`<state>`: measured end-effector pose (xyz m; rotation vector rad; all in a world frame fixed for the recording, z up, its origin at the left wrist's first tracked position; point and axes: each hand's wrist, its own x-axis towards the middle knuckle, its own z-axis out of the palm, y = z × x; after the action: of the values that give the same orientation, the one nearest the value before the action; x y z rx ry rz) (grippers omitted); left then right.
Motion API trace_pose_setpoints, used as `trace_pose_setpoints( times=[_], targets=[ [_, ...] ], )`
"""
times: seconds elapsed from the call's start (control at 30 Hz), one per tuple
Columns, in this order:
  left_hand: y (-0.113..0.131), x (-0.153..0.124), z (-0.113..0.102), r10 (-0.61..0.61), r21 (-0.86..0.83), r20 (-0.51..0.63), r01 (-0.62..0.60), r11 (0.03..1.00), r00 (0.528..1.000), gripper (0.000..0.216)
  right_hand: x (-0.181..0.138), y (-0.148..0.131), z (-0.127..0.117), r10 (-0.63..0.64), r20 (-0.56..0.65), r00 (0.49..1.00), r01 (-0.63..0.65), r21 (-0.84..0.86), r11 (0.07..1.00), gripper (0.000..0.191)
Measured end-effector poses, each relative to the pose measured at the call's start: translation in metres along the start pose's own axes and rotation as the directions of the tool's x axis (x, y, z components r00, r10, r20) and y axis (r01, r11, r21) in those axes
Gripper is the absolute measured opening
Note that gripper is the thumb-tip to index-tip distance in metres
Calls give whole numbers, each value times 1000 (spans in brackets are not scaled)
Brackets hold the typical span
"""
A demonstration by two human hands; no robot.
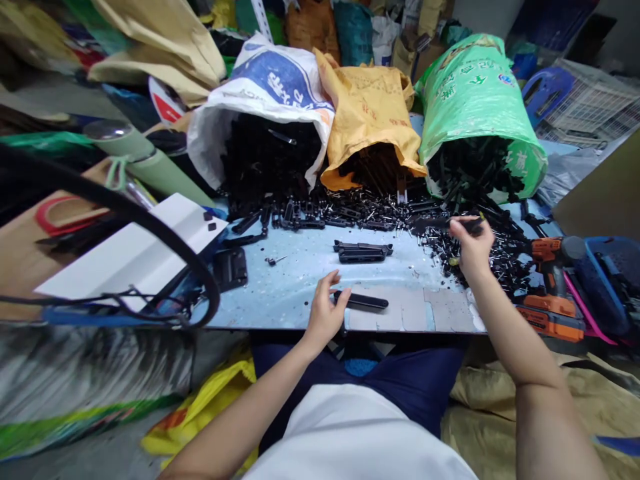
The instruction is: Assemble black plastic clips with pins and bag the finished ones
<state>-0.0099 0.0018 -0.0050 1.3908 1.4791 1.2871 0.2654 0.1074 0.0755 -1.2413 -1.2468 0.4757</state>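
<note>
My left hand [327, 310] is at the table's front edge, thumb and fingers closed round one end of a long black plastic part [369, 302]. Farther right, my right hand [474, 250] is raised over a heap of small screws and black pieces [500, 257]. Its fingers pinch a slim dark piece [430, 225] that points left; its exact kind is not clear. Bits of yellow show by the fingers. Two black folded parts [363, 252] lie side by side on the blue table top, a little beyond my left hand.
White [280, 73], yellow [370, 100] and green [480, 93] sacks of black parts lie open at the back. An orange cordless drill [550, 307] and a blue bin [613, 280] are at right. A black cable [165, 230] arches across the left.
</note>
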Motion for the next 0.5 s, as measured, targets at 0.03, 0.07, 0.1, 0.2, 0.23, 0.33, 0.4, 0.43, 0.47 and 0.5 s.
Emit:
trace_pose_setpoints(
  times=[0.03, 0.07, 0.1, 0.2, 0.23, 0.33, 0.4, 0.43, 0.47, 0.5],
  targets=[
    [7, 6, 4, -54, -133, 52, 60, 989, 997, 45, -24, -6, 13, 109, 55, 993, -115, 124, 986, 31],
    [13, 11, 8, -106, -258, 113, 132, 957, 988, 47, -47, -11, 24, 201, 135, 970, -225, 196, 954, 32],
    [19, 15, 10, -152, -359, 178, 208, 910, 972, 49, -68, -15, 33, 263, 216, 940, -311, 226, 923, 33],
    [28, 17, 13, -245, -469, 289, 360, 806, 925, 50, -109, -23, 39, 242, 270, 932, -266, 53, 963, 43],
    [30, 15, 12, -249, -448, 284, 358, 819, 926, 47, -114, -26, 37, 169, 262, 950, -154, -77, 985, 49],
    [31, 3, 10, -104, -296, 268, 185, 937, 958, 34, -115, -37, 25, -7, 513, 858, 253, -411, 876, 55],
    [30, -2, 10, 87, -197, 332, -21, 980, 939, 30, -111, -44, 18, 114, 787, 606, 414, -435, 800, 42],
    [28, -1, 9, 170, -158, 372, -118, 980, 912, 32, -109, -46, 15, 209, 862, 463, 448, -431, 784, 38],
    [26, 1, 8, 233, -116, 411, -204, 972, 881, 34, -107, -47, 12, 295, 887, 355, 465, -441, 767, 36],
    [23, 5, 7, 272, -60, 455, -275, 959, 848, 38, -107, -47, 8, 360, 884, 299, 480, -465, 744, 35]
  ],
)
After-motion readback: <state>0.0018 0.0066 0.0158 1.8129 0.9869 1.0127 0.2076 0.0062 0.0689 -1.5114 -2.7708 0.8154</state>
